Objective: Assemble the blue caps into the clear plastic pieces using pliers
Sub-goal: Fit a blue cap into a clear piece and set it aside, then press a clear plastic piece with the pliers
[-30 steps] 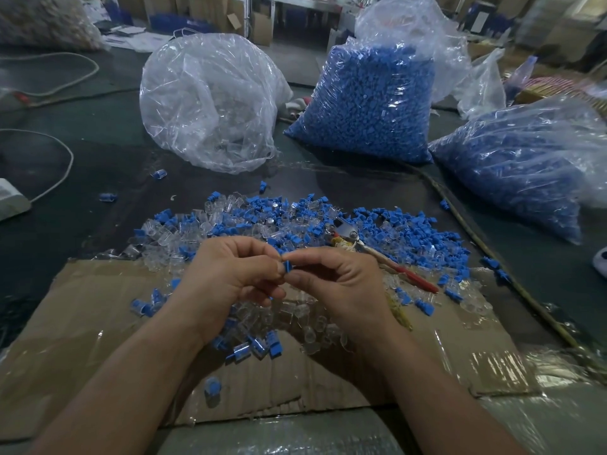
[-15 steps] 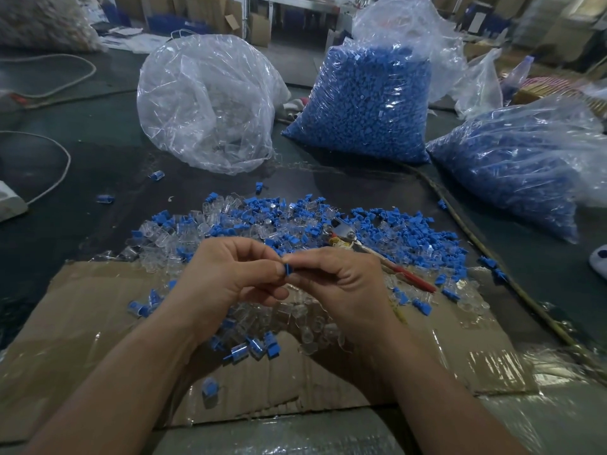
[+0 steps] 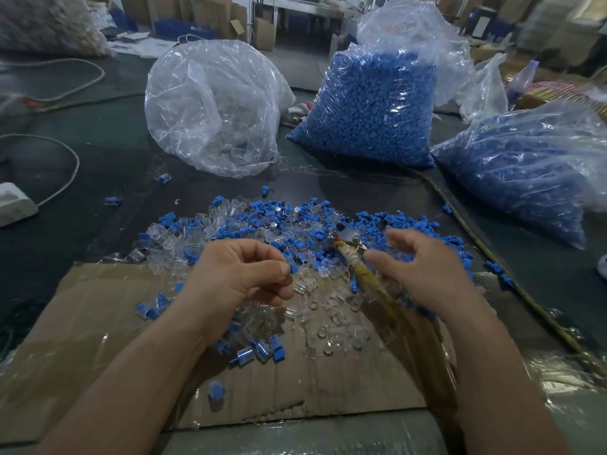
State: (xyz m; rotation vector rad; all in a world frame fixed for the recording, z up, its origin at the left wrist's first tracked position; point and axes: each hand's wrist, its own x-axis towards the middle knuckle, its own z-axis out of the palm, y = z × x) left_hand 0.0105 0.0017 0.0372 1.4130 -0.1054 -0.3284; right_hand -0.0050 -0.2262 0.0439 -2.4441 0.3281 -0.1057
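Observation:
My left hand point(image 3: 236, 277) pinches a small clear plastic piece with a blue cap point(image 3: 291, 269) between thumb and forefinger. My right hand point(image 3: 423, 270) hovers to the right with relaxed, spread fingers, just over the handles of the pliers point(image 3: 356, 257) and holding nothing. The pliers lie on the pile, metal jaws pointing away, yellow-wrapped handle running back under my right hand. A heap of loose blue caps point(image 3: 394, 224) and clear pieces point(image 3: 328, 310) covers the cardboard sheet point(image 3: 98, 323) in front of me.
A clear bag of clear pieces point(image 3: 213, 106) stands behind the heap. Two bags full of blue caps point(image 3: 371, 106) point(image 3: 519, 165) sit at the back right. A white power strip point(image 3: 13, 205) with its cable lies at the left. A cord point(image 3: 473, 238) runs along the right.
My hands were together, both pinching the piece. Now my right hand has let go and moved right to the pliers, while my left hand keeps the piece.

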